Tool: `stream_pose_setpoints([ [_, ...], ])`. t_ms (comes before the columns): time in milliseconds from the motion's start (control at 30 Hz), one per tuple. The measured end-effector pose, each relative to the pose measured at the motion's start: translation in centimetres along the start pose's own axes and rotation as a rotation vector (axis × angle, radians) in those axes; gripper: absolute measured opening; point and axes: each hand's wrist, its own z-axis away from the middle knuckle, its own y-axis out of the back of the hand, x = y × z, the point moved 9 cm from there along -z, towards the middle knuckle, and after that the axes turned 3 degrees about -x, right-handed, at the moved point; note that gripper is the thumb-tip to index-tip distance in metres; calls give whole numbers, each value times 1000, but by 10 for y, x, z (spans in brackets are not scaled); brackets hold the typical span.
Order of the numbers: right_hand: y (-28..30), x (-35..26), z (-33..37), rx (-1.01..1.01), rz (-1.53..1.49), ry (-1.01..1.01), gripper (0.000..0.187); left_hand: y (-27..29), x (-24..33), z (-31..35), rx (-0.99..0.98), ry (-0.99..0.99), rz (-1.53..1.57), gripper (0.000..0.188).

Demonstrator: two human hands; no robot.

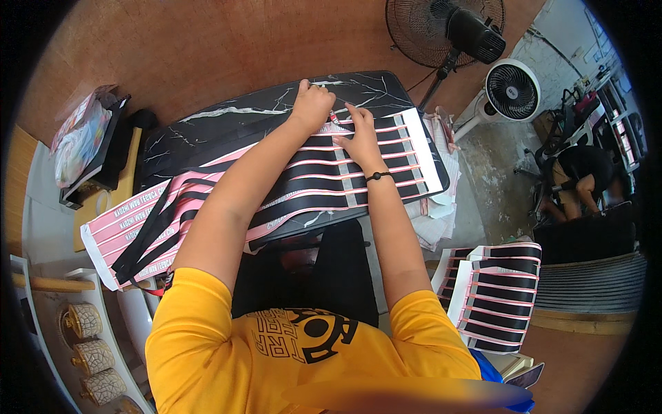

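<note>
A long pink, white and black printed sheet [303,172] lies across the black marbled table [227,110], with black ribbon-like bands running along its length. At its far edge my left hand [314,105] is closed in a fist, and what it holds is hidden. A small red and white piece [334,118] shows between my two hands. My right hand [360,141] rests on the sheet just right of it, thumb and fingers apart. Loose black straps [141,238] lie over the sheet's left end, which hangs past the table's edge.
A similar striped stack [493,293] stands at my lower right. Beyond the table are a black fan [476,34] and a white fan [512,90]. Left are a plastic-wrapped bundle [84,141] and a shelf with patterned jars [94,357]. Another person [583,172] bends at far right.
</note>
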Motion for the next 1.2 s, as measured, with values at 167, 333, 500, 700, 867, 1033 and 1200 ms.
stream_pose_setpoints([
  [167,1,-1,1,12,1,8,88,4,-36,-13,-88,228,-29,16],
  [333,4,-3,2,65,10,43,86,36,1,7,145,-202,163,34],
  [500,11,23,0,89,-272,-84,54,14,22,38,-52,-268,336,14],
  [700,2,24,-2,55,-129,-57,41,18,16,44,-28,-62,422,8],
  [867,-1,21,-1,103,-10,-2,36,52,34,62,129,-90,368,2],
  [1033,-1,18,-1,90,15,14,26,60,39,78,78,-68,321,5],
  [1200,-6,21,-1,-90,-214,-71,10,64,17,85,152,104,371,4],
])
